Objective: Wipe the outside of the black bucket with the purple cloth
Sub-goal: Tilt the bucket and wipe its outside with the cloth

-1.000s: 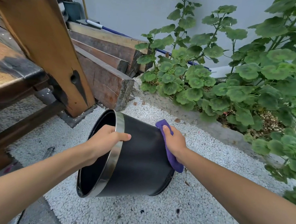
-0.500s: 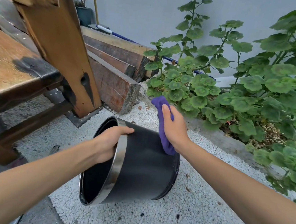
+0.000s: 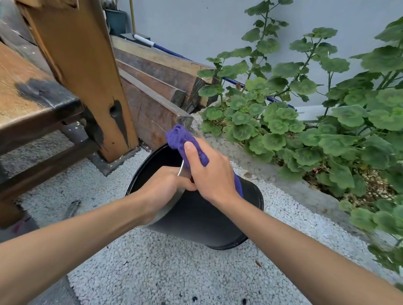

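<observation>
While tipped on pale gravel [image 3: 158,283], smooth black bucket [image 3: 203,221] with shiny metal rim band [image 3: 175,199], mouth turned toward weathered wooden bench [image 3: 16,100].

Left hand [image 3: 162,185] clamped over rim, fingers curled shut around it. Right hand [image 3: 213,173] pressing soft, nubbly purple cloth [image 3: 184,141] onto upper wall beside rim, thumb and fingers pinching cloth, bunched end poking past fingertips. No readable writing.

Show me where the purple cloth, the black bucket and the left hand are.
purple cloth [image 3: 179,138]: head view, bunched upper end.
black bucket [image 3: 203,221]: head view, outer side wall.
left hand [image 3: 161,185]: head view, back of hand.
</observation>
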Action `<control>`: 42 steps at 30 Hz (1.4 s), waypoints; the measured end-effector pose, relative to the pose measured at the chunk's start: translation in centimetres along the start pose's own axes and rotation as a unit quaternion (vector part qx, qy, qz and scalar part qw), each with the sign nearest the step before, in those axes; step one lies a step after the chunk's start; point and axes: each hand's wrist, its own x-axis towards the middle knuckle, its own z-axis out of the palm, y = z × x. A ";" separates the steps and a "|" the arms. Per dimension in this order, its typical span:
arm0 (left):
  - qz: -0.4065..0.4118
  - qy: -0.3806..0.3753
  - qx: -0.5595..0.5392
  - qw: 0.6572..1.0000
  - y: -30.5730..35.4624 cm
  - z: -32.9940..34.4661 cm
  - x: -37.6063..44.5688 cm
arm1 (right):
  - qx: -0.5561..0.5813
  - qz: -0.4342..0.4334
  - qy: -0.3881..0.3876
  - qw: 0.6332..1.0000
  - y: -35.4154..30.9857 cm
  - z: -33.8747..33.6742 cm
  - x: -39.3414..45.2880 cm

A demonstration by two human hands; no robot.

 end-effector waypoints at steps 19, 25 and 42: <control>-0.082 -0.036 0.057 0.994 -1.4 -1.4 1.1 | -0.044 0.312 -0.070 0.946 11.6 -2.9 -0.4; -0.112 -0.092 0.095 0.985 -1.1 -1.3 -0.6 | -0.022 0.331 -0.053 0.942 12.4 -2.9 -2.0; -0.198 0.111 0.027 0.974 0.8 -3.4 2.0 | -0.035 0.201 0.022 0.979 8.6 -2.3 -1.1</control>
